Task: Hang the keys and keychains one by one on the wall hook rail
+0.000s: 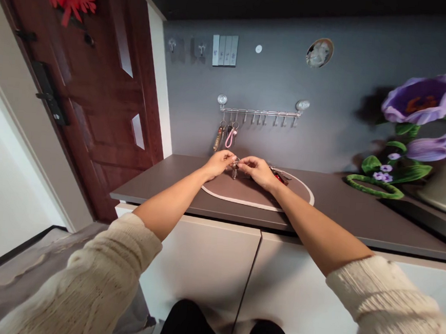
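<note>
Head view: keys (235, 173) between both hands (220, 164) (261, 173), long axis downward.

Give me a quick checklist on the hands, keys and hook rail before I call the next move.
1. Left hand on the key ring: ok, its fingertips pinch it.
2. Right hand free: not ok, its fingertips are at the same ring.
3. Keys off the mat: cannot tell, they dangle over it but contact is unclear.
4. Hook rail up on the wall: ok, two key sets hang toward its left end.
5. Red item identified: cannot tell, the right hand partly hides it.
</note>
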`<state>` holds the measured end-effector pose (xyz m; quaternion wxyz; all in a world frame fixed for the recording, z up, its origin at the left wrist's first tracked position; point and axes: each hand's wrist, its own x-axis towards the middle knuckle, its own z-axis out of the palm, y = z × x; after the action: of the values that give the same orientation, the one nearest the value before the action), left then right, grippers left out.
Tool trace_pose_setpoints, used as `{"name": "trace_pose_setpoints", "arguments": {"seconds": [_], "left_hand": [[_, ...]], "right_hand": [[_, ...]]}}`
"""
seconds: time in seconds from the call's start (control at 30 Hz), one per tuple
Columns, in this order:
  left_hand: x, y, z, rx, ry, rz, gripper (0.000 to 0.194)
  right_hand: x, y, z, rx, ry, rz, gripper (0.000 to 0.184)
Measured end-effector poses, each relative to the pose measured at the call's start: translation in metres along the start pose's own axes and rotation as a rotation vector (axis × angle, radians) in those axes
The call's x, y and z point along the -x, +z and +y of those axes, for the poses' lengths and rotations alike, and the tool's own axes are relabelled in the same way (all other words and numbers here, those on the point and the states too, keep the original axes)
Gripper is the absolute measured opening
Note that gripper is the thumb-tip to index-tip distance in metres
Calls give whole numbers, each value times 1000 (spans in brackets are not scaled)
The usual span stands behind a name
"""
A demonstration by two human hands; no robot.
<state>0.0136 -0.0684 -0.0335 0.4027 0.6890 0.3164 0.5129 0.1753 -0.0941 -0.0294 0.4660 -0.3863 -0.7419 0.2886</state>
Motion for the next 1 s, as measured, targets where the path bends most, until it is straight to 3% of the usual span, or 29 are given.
{"name": "trace_pose_setpoints", "arguments": {"seconds": [0.27, 0.7, 1.0], "left_hand": [[1, 0, -1, -1, 11, -32, 19], [4, 4, 2, -156, 77, 17, 21], [0, 6, -2, -273, 68, 126, 12]], "right_hand": [[0, -1, 1, -32, -6, 47, 31], [-2, -6, 6, -2, -50, 89, 31], [-16, -11, 8, -23, -64, 176, 30]]}}
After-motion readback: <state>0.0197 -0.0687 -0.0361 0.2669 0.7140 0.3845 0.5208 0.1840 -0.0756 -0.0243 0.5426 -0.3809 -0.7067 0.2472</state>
